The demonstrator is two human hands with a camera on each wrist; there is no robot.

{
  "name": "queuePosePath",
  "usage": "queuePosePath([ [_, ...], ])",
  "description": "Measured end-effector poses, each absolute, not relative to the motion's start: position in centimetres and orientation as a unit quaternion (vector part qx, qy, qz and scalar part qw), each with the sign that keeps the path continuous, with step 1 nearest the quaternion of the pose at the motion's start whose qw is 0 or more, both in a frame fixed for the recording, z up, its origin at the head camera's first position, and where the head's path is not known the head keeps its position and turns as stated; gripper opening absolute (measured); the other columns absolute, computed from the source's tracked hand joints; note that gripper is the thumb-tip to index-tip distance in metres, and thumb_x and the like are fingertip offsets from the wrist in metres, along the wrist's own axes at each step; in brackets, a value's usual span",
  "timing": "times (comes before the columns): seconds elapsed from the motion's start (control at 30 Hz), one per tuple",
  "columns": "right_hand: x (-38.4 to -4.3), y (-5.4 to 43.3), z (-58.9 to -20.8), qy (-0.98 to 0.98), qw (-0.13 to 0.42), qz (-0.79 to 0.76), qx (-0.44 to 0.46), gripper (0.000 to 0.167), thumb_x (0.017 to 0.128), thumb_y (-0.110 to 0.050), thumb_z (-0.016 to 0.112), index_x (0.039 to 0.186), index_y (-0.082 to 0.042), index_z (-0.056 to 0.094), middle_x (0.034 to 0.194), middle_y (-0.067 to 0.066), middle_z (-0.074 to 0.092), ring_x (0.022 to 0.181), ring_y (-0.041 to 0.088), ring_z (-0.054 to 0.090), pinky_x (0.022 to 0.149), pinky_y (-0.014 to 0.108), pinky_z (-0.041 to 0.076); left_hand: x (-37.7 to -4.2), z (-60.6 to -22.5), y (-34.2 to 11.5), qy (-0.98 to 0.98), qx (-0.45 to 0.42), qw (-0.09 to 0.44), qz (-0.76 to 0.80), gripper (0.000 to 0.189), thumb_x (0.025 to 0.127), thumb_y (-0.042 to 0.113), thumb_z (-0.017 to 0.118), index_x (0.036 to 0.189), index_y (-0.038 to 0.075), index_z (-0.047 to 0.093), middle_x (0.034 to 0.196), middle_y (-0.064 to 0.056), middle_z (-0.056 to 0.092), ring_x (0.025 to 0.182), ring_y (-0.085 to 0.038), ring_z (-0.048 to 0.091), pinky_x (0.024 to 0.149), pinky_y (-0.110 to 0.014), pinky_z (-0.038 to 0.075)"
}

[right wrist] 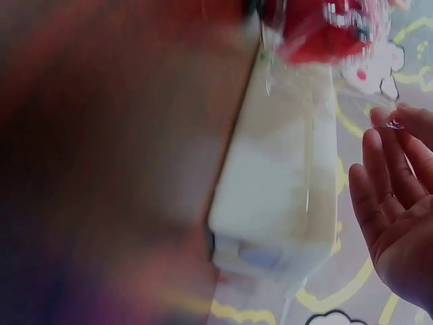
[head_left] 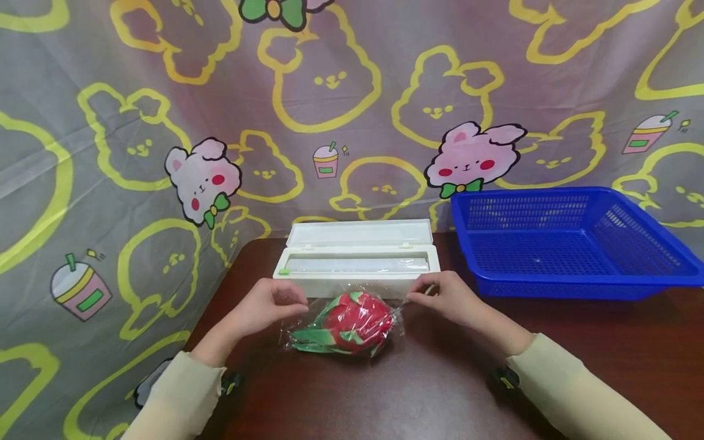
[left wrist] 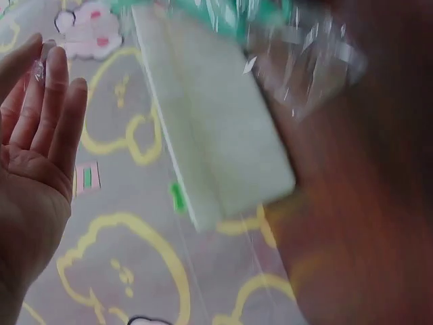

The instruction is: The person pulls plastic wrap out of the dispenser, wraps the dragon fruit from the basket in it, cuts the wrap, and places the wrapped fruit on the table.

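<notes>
A red dragon fruit (head_left: 360, 324) with green scales lies on its side, wrapped in clear cling film (left wrist: 314, 71). My left hand (head_left: 269, 305) pinches an edge of the film between thumb and fingertips, to the left of the fruit. On the other side, my right hand (head_left: 448, 296) pinches another edge of it. A bit of crumpled film shows at the fingertips in both wrist views. Just behind the fruit stands a white cling film dispenser (head_left: 280, 286), its lid (head_left: 360, 233) tipped back and a roll of film (head_left: 357, 265) inside.
A blue plastic basket (head_left: 473, 284) stands at the back right of the dark brown table (head_left: 418, 391). Behind and to the left hangs a grey curtain (head_left: 379, 140) printed with cartoon animals. On the dispenser's left end sits a small green slider (head_left: 284, 271).
</notes>
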State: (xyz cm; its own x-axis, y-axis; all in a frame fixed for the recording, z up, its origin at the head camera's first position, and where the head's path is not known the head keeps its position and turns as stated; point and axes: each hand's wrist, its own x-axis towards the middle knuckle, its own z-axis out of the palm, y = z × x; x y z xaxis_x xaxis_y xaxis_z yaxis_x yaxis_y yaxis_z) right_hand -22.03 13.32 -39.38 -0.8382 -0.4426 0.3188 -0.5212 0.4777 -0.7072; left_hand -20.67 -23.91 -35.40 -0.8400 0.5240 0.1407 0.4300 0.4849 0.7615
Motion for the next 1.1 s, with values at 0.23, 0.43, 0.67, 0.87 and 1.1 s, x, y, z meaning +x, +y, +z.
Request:
queuePosePath([
  [0.23, -20.9, 11.9, -40.3, -0.815, 0.008, 0.484, 0.317, 0.005, 0.085, -0.011, 0.075, 0.085, -0.006, 0.074, 0.078, -0.005, 0.068, 0.072, 0.008, 0.057, 0.065, 0.027, 0.050, -19.8, -37.0, -22.5, 0.840, 0.316, 0.102, 0.429, 0.013, 0.084, 0.011, 0.077, 0.096, 0.008, 0.072, 0.091, 0.002, 0.071, 0.083, -0.016, 0.066, 0.081, -0.031, 0.053],
  [0.43, -20.6, 11.1, -41.0, -0.796, -0.018, 0.510, 0.325, 0.007, 0.083, -0.011, 0.078, 0.085, -0.006, 0.074, 0.077, -0.004, 0.069, 0.068, 0.008, 0.058, 0.063, 0.027, 0.050, -19.8, -37.9, -21.6, 0.832, 0.323, 0.125, 0.434, 0.010, 0.084, 0.005, 0.075, 0.093, 0.007, 0.072, 0.089, -0.003, 0.072, 0.081, -0.016, 0.066, 0.079, -0.032, 0.054],
  [0.67, -20.8, 10.7, -41.4, -0.779, -0.013, 0.516, 0.356, 0.010, 0.078, -0.007, 0.081, 0.084, -0.006, 0.073, 0.077, -0.002, 0.069, 0.069, 0.009, 0.062, 0.064, 0.028, 0.053, -19.5, -38.2, -21.3, 0.823, 0.322, 0.137, 0.448, 0.009, 0.086, 0.012, 0.076, 0.094, 0.010, 0.073, 0.090, 0.000, 0.072, 0.083, -0.016, 0.067, 0.080, -0.031, 0.053],
  [0.87, -20.7, 10.6, -41.4, -0.775, 0.016, 0.507, 0.377, 0.006, 0.079, -0.006, 0.080, 0.080, -0.008, 0.075, 0.075, -0.006, 0.068, 0.070, 0.007, 0.060, 0.064, 0.026, 0.052, -19.6, -38.4, -21.1, 0.800, 0.347, 0.150, 0.465, 0.011, 0.088, 0.010, 0.072, 0.098, 0.007, 0.073, 0.093, -0.002, 0.073, 0.086, -0.019, 0.069, 0.082, -0.033, 0.054],
  [1.1, -20.8, 10.8, -41.1, -0.783, 0.002, 0.499, 0.371, 0.006, 0.087, -0.008, 0.072, 0.082, -0.009, 0.076, 0.074, -0.007, 0.065, 0.068, 0.004, 0.055, 0.062, 0.024, 0.049, -19.5, -38.5, -20.6, 0.809, 0.346, 0.131, 0.456, 0.009, 0.085, 0.007, 0.075, 0.094, 0.006, 0.073, 0.090, -0.006, 0.072, 0.083, -0.018, 0.067, 0.080, -0.033, 0.054],
])
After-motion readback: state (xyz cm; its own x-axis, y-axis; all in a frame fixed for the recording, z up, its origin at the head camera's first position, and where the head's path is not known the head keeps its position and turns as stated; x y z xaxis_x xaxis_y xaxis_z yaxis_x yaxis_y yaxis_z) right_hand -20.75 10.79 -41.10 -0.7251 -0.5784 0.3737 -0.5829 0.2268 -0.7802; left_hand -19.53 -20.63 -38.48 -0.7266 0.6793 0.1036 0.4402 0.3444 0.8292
